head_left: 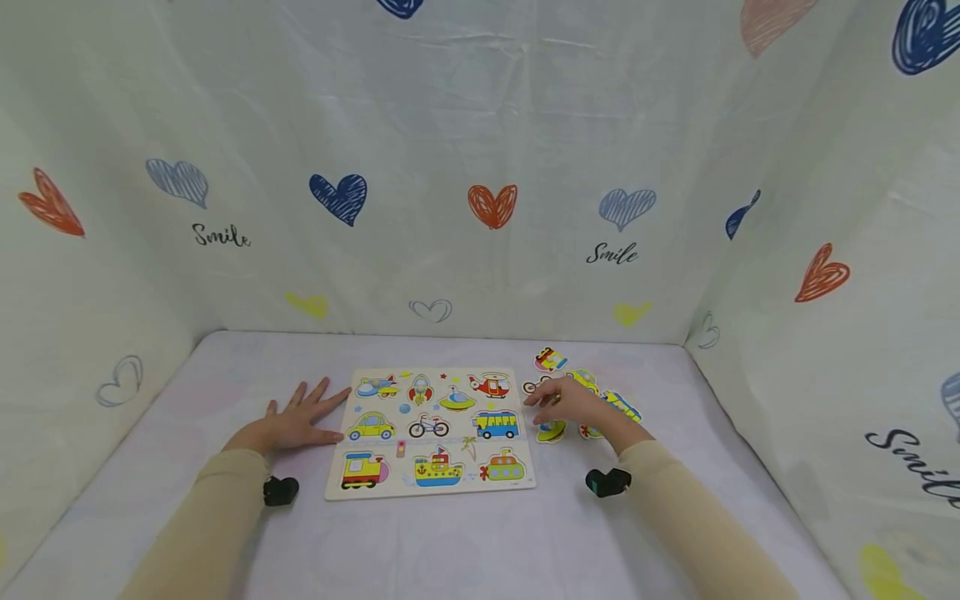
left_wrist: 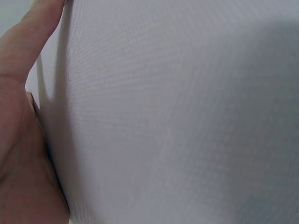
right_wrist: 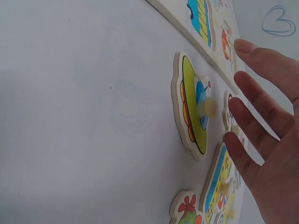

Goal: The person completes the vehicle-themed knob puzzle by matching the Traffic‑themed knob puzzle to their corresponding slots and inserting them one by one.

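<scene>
A wooden puzzle board (head_left: 442,446) with pictures of vehicles lies flat on the table. My left hand (head_left: 296,423) rests on the cloth with fingers spread, its fingertips and thumb at the board's left edge. Over loose pieces on the right hovers my right hand (head_left: 573,404), fingers loosely bent, nothing between them. Below it lies a flying saucer piece (right_wrist: 189,107) with a small knob. Around it are a bus piece (head_left: 622,406), a submarine piece (right_wrist: 187,210), a car piece (head_left: 583,380), a train piece (head_left: 551,359) and a bicycle piece (head_left: 531,387), the last partly hidden.
White cloth covers the table (head_left: 420,550), with heart-printed curtains (head_left: 412,267) at the back and both sides. A dark wrist camera (head_left: 281,491) sits by the left cuff, another dark wrist camera (head_left: 608,482) by the right.
</scene>
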Demonstrator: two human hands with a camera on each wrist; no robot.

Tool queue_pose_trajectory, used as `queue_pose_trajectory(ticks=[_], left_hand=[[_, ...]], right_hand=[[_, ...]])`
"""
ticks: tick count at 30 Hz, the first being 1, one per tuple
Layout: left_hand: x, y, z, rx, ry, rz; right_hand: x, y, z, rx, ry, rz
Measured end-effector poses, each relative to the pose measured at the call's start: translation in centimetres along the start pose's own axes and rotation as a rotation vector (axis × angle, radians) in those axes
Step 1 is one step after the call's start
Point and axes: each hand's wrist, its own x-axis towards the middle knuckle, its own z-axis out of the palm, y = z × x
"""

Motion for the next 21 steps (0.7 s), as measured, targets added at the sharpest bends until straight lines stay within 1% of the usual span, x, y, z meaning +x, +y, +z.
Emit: queue_pose_trajectory(ticks=[8, 14, 21], left_hand=[[0.1, 0.1, -0.1, 0.009, -0.012, -0.009], [-0.1, 0.2, -0.1, 0.008, -0.013, -0.015], [-0.3, 0.5, -0.2, 0.0, -0.009, -0.016]], right_hand=[[-0.9, 1.2, -1.1, -0.058, 0.02, -0.024], [-1.2, 2.1, -1.4, -0.067, 0.001, -0.058], [-1.4, 2.4, -1.3, -0.103, -0.022, -0.037]])
